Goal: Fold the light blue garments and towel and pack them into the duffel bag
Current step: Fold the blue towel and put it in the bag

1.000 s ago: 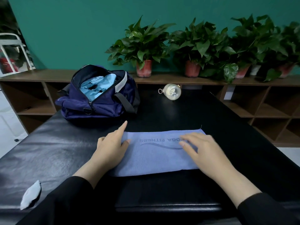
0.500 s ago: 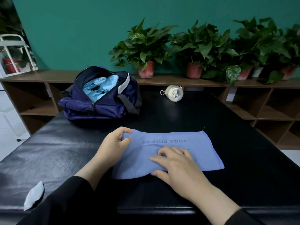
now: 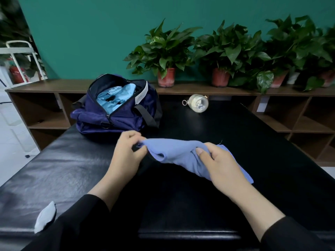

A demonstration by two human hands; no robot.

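Gripping a soft blue towel (image 3: 178, 153) above a glossy black padded desk (image 3: 253, 142).

Largest first: the desk's leathery top carries a navy fabric duffel bag (image 3: 116, 113), unzipped, with crumpled light blue garments (image 3: 116, 98) inside. The limp towel sags between both hands, its right end trailing on the desk. The left hand (image 3: 126, 153) pinches one bunched end with curled fingers; the right hand (image 3: 219, 166) clamps the other. A round pale bottle (image 3: 198, 105) lies behind.
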